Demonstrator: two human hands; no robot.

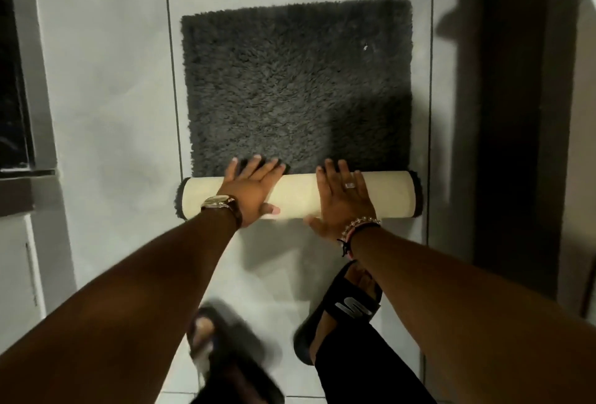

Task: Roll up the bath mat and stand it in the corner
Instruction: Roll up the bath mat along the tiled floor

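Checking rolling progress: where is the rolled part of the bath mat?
In the head view, the rolled part lies across the mat's near edge, under the left hand and right hand.

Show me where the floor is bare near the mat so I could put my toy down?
Bare tile lies left of the bath mat, up to the dark-framed wall. A narrow strip runs right of it, before the dark doorframe. It is crowded near the roll, where the left hand, right hand and sandals sit.

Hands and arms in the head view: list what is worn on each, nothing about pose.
Both forearms are bare, with no sleeves. The left hand has a wristwatch with a round gold-toned case on a dark strap. The right hand has a silver ring and beaded bracelets at the wrist.
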